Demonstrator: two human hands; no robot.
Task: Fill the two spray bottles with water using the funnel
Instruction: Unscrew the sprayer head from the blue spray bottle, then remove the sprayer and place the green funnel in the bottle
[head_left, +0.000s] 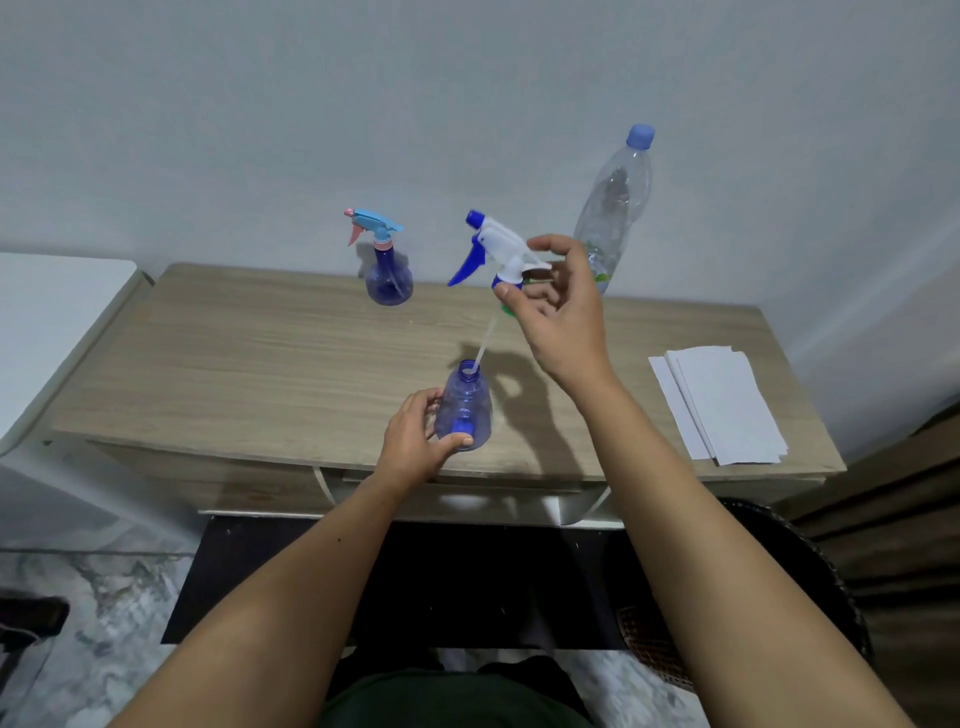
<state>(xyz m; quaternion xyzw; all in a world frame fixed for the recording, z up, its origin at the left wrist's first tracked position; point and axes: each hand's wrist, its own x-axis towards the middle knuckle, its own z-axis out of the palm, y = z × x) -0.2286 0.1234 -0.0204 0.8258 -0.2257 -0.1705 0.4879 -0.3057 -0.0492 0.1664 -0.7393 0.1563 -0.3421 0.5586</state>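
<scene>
My left hand (415, 441) grips a small blue see-through spray bottle (465, 405) standing near the table's front edge, its neck uncapped. My right hand (558, 306) holds the white and blue trigger head (493, 249) above it; the tip of its thin dip tube (483, 348) still reaches into the bottle's neck. A second blue spray bottle (388, 278) with a light blue and pink trigger stands capped at the back of the table. A tall clear water bottle (615, 208) with a blue cap stands at the back right. A green bit peeks from behind my right hand; I cannot tell what it is.
The wooden table (260, 364) stands against a pale wall. Folded white paper sheets (722, 405) lie on its right side. A white unit (47, 322) adjoins the table on the left. Dark furniture stands at the right, a dark mat below.
</scene>
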